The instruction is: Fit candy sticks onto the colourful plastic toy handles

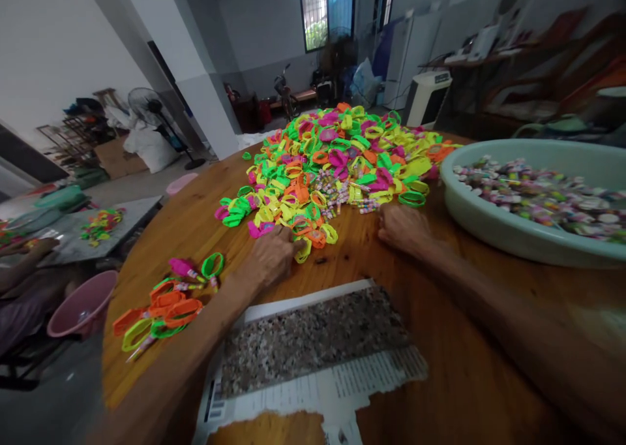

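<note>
My left hand (276, 252) is closed at the near edge of a heap of neon plastic bands (337, 151), loops like toy watch straps. A yellow band (303, 250) lies right by its fingertips; whether they grip it I cannot tell. My right hand (405, 226), fingers curled in, rests on the table near short patterned sticks (369, 205). What it holds, if anything, is hidden. In front of me a speckled stone slab (313, 337) lies on torn printed paper (288, 393).
A pale green basin (518, 239) of small patterned pieces stands at the right on the round wooden table (195, 203). A smaller group of bands and sticks (169, 305) lies left. Beyond are a pink tub (85, 301), another person's arm (29, 256) and a standing fan (156, 109).
</note>
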`<control>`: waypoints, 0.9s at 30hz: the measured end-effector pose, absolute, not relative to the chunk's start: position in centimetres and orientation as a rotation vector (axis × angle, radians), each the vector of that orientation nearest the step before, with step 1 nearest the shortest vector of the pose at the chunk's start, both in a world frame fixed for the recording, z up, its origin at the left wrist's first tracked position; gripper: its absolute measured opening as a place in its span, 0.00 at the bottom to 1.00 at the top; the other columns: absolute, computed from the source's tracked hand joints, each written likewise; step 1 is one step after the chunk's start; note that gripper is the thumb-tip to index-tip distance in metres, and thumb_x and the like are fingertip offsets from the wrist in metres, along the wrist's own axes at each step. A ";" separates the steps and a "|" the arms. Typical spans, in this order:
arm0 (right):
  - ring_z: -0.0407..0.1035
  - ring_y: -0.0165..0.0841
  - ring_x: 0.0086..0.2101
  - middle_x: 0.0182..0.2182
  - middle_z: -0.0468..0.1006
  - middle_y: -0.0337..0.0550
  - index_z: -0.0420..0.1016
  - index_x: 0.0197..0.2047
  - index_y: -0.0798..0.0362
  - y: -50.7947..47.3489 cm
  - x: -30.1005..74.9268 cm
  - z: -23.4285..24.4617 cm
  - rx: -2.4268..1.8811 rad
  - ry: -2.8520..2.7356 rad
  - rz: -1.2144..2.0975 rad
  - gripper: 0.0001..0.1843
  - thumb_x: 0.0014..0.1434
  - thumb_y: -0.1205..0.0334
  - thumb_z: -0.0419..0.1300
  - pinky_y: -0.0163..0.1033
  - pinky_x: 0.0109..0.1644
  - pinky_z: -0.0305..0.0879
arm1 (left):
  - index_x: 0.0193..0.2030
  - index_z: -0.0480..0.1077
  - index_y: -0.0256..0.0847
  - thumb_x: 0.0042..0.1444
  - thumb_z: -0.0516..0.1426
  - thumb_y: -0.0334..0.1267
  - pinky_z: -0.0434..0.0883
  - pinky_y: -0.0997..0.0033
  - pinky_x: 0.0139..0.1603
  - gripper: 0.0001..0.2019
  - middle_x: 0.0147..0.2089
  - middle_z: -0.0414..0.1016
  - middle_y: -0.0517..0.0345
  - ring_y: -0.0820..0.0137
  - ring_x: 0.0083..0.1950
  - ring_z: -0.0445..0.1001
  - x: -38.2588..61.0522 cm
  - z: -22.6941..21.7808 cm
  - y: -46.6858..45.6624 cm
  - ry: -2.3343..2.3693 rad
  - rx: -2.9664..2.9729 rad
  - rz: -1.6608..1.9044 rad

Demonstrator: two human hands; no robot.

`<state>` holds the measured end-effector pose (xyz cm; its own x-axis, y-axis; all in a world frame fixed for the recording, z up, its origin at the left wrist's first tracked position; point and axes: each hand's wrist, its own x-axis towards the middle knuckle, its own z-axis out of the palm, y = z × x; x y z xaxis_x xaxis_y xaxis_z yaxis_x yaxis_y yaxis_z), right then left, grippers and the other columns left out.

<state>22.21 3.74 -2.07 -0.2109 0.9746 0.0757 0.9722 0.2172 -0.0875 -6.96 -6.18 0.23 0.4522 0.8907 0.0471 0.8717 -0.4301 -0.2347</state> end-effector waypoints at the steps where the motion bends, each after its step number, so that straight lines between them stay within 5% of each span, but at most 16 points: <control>1: 0.71 0.45 0.40 0.39 0.78 0.60 0.73 0.48 0.62 3.0 22.2 -2.1 -1.876 -2.360 -0.004 0.15 0.63 0.61 0.53 0.42 0.37 0.55 | 0.49 0.76 0.40 0.61 0.51 0.29 0.67 0.63 0.41 0.15 0.44 0.72 0.47 0.59 0.47 0.69 -6.9 0.3 -5.8 -1.515 -2.485 0.163; 7: 0.67 0.33 0.30 0.30 0.76 0.46 0.71 0.34 0.55 -4.3 21.2 -1.1 -1.370 -2.442 0.283 0.14 0.69 0.59 0.50 0.38 0.34 0.54 | 0.40 0.75 0.38 0.63 0.50 0.32 0.65 0.63 0.39 0.11 0.41 0.70 0.48 0.61 0.44 0.68 -5.7 1.5 -7.6 -1.543 -2.531 0.132; 12: 0.67 0.33 0.33 0.34 0.75 0.46 0.72 0.36 0.55 -10.6 20.0 -0.9 -0.978 -2.552 0.493 0.13 0.69 0.63 0.50 0.38 0.37 0.56 | 0.35 0.73 0.39 0.62 0.51 0.32 0.67 0.60 0.43 0.10 0.46 0.68 0.47 0.59 0.48 0.67 -4.2 1.7 -11.8 -1.482 -2.666 0.003; 17: 0.65 0.35 0.35 0.37 0.74 0.46 0.74 0.41 0.55 -13.1 19.0 -3.0 -0.906 -2.692 0.282 0.07 0.65 0.67 0.54 0.41 0.37 0.55 | 0.35 0.72 0.38 0.64 0.50 0.33 0.70 0.56 0.50 0.11 0.55 0.66 0.42 0.56 0.54 0.69 -3.5 0.5 -13.6 -1.465 -2.805 -0.036; 23: 0.64 0.38 0.36 0.38 0.72 0.49 0.74 0.40 0.55 -13.7 18.2 -3.6 -1.013 -2.692 0.065 0.06 0.63 0.68 0.56 0.43 0.39 0.55 | 0.44 0.70 0.38 0.66 0.46 0.34 0.70 0.63 0.38 0.11 0.45 0.70 0.48 0.62 0.41 0.72 -2.8 0.9 -14.2 -1.585 -2.846 0.072; 27: 0.64 0.37 0.35 0.37 0.72 0.50 0.73 0.40 0.56 -13.7 18.4 -3.3 -1.001 -2.660 0.173 0.07 0.64 0.69 0.53 0.42 0.38 0.56 | 0.42 0.71 0.38 0.66 0.47 0.33 0.69 0.64 0.40 0.11 0.43 0.70 0.49 0.62 0.43 0.71 -2.9 0.6 -14.3 -1.546 -2.871 -0.028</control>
<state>18.38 -13.71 -3.27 -0.7154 0.6602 0.2289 0.6249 0.7511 -0.2131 -2.95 -14.33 0.59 0.5519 0.8329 -0.0415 0.8308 -0.5450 0.1128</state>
